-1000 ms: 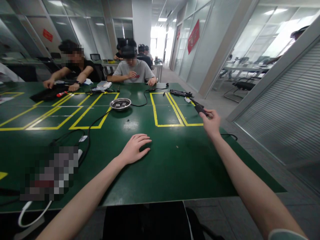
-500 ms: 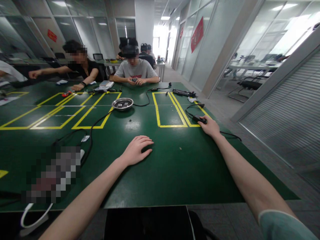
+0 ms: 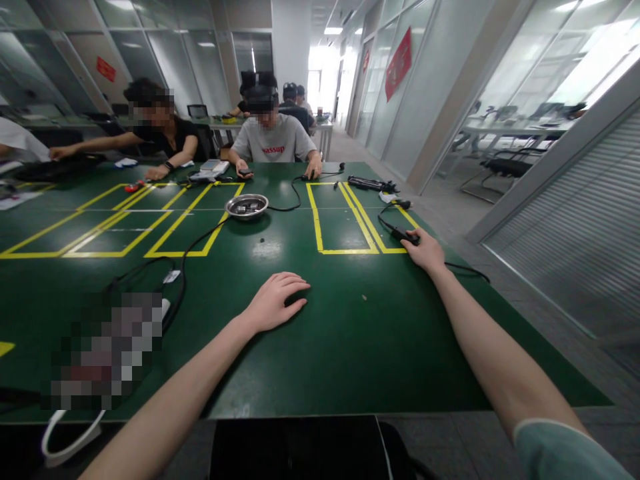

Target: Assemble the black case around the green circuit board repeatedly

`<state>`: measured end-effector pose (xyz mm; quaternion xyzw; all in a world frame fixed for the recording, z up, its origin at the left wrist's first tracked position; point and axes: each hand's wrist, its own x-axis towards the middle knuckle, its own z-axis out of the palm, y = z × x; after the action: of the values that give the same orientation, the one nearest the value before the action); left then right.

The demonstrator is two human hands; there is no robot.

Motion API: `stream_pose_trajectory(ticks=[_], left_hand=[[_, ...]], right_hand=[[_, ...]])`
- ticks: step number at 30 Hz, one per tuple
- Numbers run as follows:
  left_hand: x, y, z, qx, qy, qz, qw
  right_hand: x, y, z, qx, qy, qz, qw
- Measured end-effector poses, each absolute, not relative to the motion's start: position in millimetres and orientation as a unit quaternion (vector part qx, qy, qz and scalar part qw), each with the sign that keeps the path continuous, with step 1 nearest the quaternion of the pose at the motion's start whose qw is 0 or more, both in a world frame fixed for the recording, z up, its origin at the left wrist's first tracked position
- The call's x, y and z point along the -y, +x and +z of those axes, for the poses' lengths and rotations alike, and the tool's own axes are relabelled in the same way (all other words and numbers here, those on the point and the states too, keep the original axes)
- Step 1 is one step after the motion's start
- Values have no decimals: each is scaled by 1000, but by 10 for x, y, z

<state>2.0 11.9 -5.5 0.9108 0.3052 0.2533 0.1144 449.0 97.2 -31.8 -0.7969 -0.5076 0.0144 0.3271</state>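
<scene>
My left hand [image 3: 276, 300] lies palm down on the green table [image 3: 320, 347], fingers loosely spread, holding nothing. My right hand [image 3: 425, 250] reaches to the table's right side and rests on a small black device [image 3: 404, 235] with a black cable [image 3: 387, 215] looping away from it. The fingers are curled over the device's near end, by the corner of a yellow taped rectangle [image 3: 345, 217].
A metal bowl [image 3: 246, 207] with small parts sits mid-table. Black cables [image 3: 185, 257] run across the left half. A black tool [image 3: 369, 183] lies at the far right edge. Two people sit opposite, hands on the table. The right table edge drops to the floor.
My right hand has brought the black device down from mid-air onto the table and drawn it slightly nearer. My left hand stays put. The people opposite have shifted their hands.
</scene>
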Motion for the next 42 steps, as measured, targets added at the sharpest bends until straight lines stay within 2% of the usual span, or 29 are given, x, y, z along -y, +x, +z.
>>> stream_pose_trajectory(ticks=[14,21,29,33,42], left_hand=[[-136,30,-77,-310,907,251,139],[-129,25,-62,-310,906,250,145],[-129,31,-70,-313,904,250,148],[-126,31,-59,-309,905,252,148],[-141,27,-78,-306,906,251,145]], right_hand=[[-982,4634,-378,507,-744,51,432],[-967,4598,-344,480,-779,59,400],[-970,4510,-337,486,-779,10,396],[-1010,4529,-351,449,-816,-10,365],[-1021,4568,-352,408,-818,-1,405]])
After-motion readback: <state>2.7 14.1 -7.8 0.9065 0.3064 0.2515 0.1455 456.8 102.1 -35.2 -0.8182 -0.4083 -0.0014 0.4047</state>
